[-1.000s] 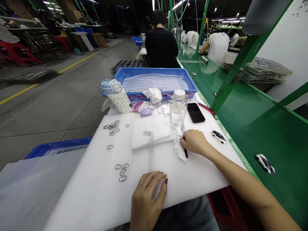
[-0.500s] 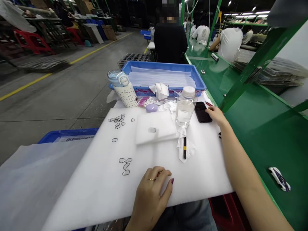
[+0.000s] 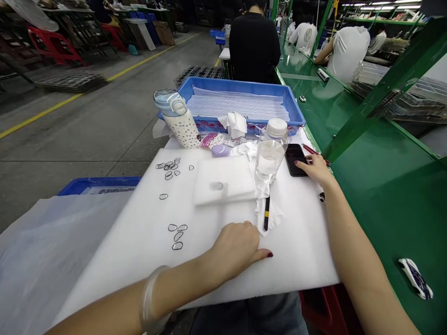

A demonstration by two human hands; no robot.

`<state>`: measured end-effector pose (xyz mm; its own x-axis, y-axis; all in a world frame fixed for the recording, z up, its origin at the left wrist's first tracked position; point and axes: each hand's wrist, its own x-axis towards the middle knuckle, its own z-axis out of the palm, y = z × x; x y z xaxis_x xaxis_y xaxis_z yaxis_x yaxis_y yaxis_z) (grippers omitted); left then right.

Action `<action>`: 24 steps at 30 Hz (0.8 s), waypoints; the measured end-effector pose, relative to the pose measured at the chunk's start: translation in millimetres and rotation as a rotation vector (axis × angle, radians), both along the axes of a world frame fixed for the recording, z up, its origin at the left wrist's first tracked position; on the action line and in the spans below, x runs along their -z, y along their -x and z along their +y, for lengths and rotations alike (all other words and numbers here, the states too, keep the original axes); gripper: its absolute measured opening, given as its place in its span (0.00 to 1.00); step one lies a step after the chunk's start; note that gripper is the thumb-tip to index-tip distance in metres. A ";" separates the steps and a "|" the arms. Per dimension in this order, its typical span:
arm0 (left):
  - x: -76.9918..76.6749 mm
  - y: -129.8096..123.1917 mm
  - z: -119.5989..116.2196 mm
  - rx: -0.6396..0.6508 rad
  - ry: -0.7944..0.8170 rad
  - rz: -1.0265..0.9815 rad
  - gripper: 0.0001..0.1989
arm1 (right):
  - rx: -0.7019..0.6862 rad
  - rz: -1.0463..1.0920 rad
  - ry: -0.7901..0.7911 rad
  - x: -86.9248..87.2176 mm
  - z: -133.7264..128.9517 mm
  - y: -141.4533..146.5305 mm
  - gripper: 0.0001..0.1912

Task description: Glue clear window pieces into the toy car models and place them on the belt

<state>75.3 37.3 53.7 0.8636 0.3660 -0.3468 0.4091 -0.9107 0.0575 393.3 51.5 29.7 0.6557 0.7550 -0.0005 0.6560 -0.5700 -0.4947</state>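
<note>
Where the half-curled right hand [image 3: 317,168] touches, grip unclear, lies a rectangular black phone [image 3: 294,156].

Slants the left forearm [image 3: 185,284] across the front, with the left grip [image 3: 237,246] curled under, knuckles up, thumb sticking out rightward. Extends the right forearm [image 3: 352,242] forward, with the right grip [image 3: 316,169] turned leftward. Shows 1 dark-red thumbnail on each.

White foam sheet [image 3: 300,242], black rings [image 3: 168,166], foam block [image 3: 233,172], phone [image 3: 294,154]

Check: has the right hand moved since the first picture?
Yes: relative to the clear plastic bottle, the right hand shifted rightward and forward, to the black rectangular phone.
</note>
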 end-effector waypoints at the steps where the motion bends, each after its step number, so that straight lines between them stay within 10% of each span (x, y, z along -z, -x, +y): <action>1: 2.4 -0.1 1.8 0.010 -0.005 -0.027 0.27 | 0.020 -0.004 0.006 0.0 0.9 0.5 0.31; 24: 22.8 17.9 13.5 0.059 0.062 -0.301 0.21 | -0.142 0.274 -0.012 -21.1 -30.3 -13.2 0.33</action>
